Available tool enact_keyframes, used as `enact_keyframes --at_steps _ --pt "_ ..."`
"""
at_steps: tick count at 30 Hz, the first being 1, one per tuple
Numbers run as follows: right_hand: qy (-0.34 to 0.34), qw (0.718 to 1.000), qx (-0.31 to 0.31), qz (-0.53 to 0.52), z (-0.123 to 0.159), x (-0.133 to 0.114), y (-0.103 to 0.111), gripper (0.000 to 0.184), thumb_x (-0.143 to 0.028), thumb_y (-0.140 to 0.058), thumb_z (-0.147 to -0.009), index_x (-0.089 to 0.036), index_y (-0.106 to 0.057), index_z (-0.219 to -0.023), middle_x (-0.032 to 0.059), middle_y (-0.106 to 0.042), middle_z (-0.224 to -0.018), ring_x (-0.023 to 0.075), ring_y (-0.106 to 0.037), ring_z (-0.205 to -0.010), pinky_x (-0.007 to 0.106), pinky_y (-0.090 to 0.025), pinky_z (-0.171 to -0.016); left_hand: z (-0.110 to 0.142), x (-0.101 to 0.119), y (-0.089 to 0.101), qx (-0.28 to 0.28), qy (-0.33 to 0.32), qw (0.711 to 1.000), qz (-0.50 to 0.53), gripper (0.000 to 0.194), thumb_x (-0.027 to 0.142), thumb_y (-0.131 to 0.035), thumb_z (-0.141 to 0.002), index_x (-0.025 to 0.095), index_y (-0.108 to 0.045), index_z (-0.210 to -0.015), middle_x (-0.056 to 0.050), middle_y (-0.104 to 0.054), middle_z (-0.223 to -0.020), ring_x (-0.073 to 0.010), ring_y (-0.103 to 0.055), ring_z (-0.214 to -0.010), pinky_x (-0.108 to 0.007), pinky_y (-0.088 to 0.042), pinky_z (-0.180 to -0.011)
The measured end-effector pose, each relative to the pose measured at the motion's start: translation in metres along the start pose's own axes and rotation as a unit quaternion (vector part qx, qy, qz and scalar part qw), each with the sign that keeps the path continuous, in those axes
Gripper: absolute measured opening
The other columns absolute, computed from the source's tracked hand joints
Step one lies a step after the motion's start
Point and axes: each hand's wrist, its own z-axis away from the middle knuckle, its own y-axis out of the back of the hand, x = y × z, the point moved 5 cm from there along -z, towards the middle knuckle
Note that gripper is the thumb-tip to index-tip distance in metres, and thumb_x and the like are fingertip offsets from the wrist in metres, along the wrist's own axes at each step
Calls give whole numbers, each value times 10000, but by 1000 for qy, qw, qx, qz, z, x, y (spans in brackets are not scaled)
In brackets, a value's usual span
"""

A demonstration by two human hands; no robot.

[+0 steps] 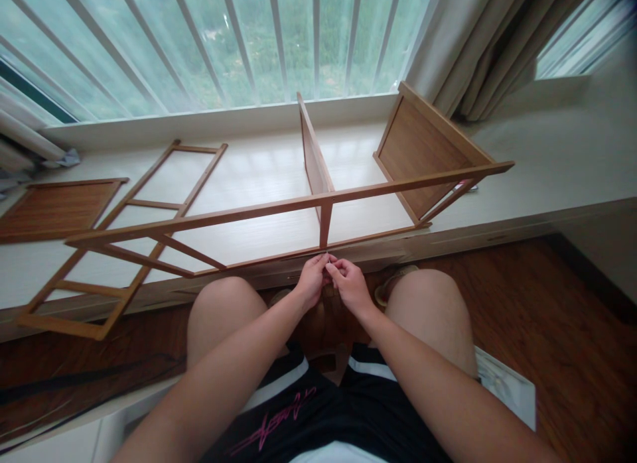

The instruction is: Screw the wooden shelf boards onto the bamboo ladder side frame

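Observation:
A partly assembled wooden shelf frame lies on its side across a white window ledge. It has a middle divider panel and an end panel. My left hand and my right hand meet at the near lower rail, just under the divider's front post. Both hands are closed in a pinch, fingertips touching, around something small that I cannot make out. My bare knees flank the hands.
A ladder-like wooden side frame leans over the ledge's front edge at left. A loose brown panel lies flat at far left. Curtains hang at the right. Below is dark wood floor and a black cable.

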Motion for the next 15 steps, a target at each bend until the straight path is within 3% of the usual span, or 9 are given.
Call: enact_keyframes --at_steps 15 --pt "9 1000 13 11 1 1 1 354 -531 -594 -837 -184 -584 -767 -39 -525 -524 114 -462 -484 230 -369 -511 1 2 -1 0 10 1000 2 355 461 -729 -720 137 -621 -815 -17 -581 -697 -120 -569 -600 -203 -432 -486"
